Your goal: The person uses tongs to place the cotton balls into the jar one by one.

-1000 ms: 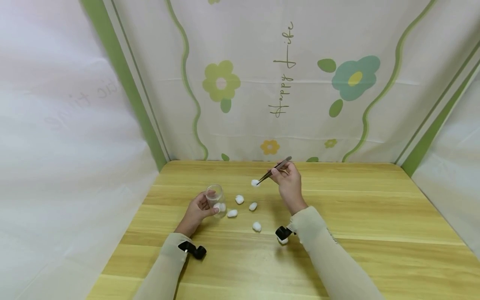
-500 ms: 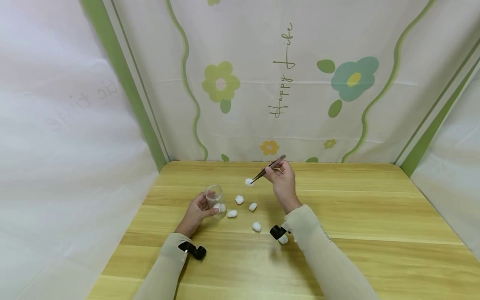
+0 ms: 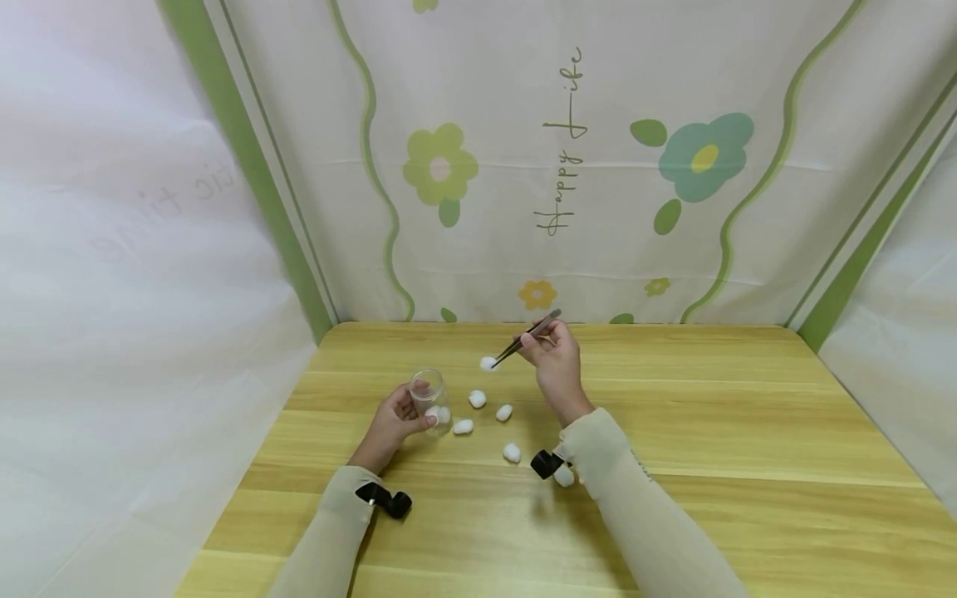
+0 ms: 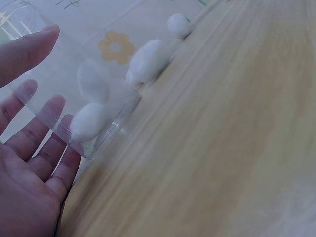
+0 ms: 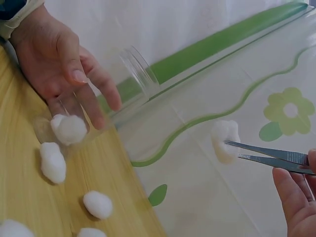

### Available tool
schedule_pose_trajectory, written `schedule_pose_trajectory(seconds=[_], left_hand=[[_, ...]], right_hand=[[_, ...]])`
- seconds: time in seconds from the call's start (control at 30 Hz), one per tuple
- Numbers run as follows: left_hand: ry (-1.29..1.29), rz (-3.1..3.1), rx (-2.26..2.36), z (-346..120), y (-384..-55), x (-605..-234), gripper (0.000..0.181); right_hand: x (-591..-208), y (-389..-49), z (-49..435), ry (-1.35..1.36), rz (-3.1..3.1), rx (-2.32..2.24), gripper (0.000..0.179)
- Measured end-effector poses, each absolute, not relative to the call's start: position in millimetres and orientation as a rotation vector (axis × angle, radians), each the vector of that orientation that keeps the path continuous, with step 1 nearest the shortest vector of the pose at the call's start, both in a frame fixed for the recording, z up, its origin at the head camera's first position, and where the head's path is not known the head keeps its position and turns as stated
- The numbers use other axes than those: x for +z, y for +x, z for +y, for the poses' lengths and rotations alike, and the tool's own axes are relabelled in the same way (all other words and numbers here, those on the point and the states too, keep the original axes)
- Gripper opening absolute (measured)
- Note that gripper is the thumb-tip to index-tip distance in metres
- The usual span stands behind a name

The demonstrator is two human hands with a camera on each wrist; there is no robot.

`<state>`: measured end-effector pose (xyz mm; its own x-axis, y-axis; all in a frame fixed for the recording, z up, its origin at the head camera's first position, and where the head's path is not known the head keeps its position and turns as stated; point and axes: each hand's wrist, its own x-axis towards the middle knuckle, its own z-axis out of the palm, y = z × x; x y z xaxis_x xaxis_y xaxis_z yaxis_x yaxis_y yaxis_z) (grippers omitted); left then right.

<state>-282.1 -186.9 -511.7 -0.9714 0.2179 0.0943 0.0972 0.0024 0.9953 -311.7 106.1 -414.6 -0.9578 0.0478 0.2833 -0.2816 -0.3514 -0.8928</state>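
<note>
My left hand point(image 3: 392, 426) grips a clear glass jar point(image 3: 427, 384) that stands on the table, thumb on the near side and fingers behind it. Inside the jar, at its bottom, lie white cotton balls point(image 4: 90, 121). Between thumb and fingers my right hand point(image 3: 557, 365) pinches dark metal tweezers point(image 3: 523, 339), slanted down to the left. A cotton ball point(image 5: 225, 141) hangs at the tweezers' tips, held up in the air right of the jar's mouth. In the right wrist view, only the fingertips of the right hand show at the edge.
Several loose cotton balls lie on the wooden table point(image 3: 748, 432): one cotton ball point(image 3: 463, 426) close beside the jar, one point(image 3: 512, 453) nearer the front, and one point(image 3: 564, 476) partly under the right wrist's camera. A printed curtain point(image 3: 493, 224) rises behind the table's far edge.
My right hand has moved left, carrying the tweezers and their cotton ball closer to the jar. The left hand and the jar have stayed in place.
</note>
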Motion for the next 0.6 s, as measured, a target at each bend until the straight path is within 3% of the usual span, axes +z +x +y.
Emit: schedule_pose_trajectory(seconds=[0.6], left_hand=[[0.338,2.177,2.131,-186,-283,-513,0.069]], right_hand=[[-415,-310,88,0.34,-1.637,2.419,0.022]])
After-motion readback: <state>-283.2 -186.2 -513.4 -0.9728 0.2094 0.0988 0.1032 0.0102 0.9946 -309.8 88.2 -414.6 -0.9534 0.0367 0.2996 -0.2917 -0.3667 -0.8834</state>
